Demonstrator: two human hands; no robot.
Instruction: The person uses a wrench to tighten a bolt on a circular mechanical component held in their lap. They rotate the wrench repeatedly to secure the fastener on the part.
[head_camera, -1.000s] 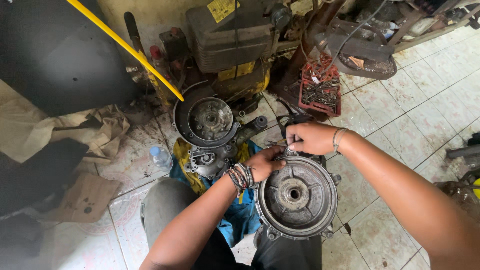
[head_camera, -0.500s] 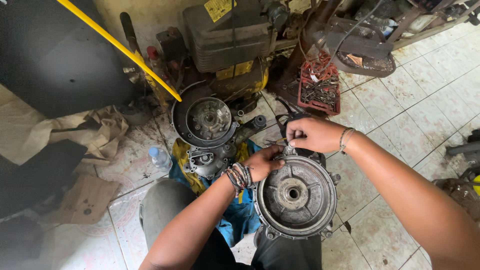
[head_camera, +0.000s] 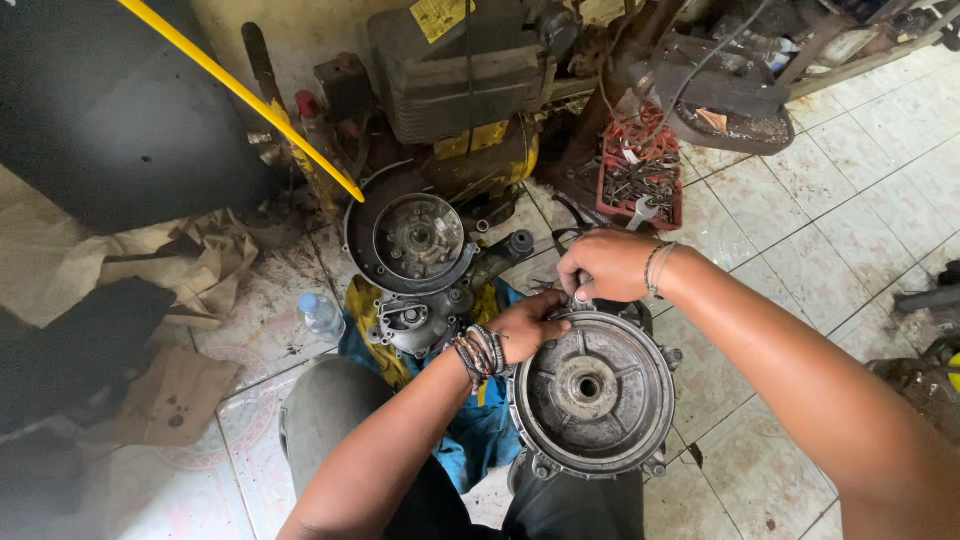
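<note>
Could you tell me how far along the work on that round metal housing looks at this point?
Already apart: a smaller cover lies on the blue cloth, and a round plate sits by the engine. In hand: the round housing rests on the person's lap, with the left hand and right hand both working at its top rim; what the fingers hold is hidden. Left: the loose parts remain unjoined.

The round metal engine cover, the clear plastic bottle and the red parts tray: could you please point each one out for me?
round metal engine cover (head_camera: 592, 392), head view, on its ribbed inner face beside the centre hole.
clear plastic bottle (head_camera: 321, 316), head view, on its body.
red parts tray (head_camera: 671, 205), head view, on its right-hand wall.
</note>
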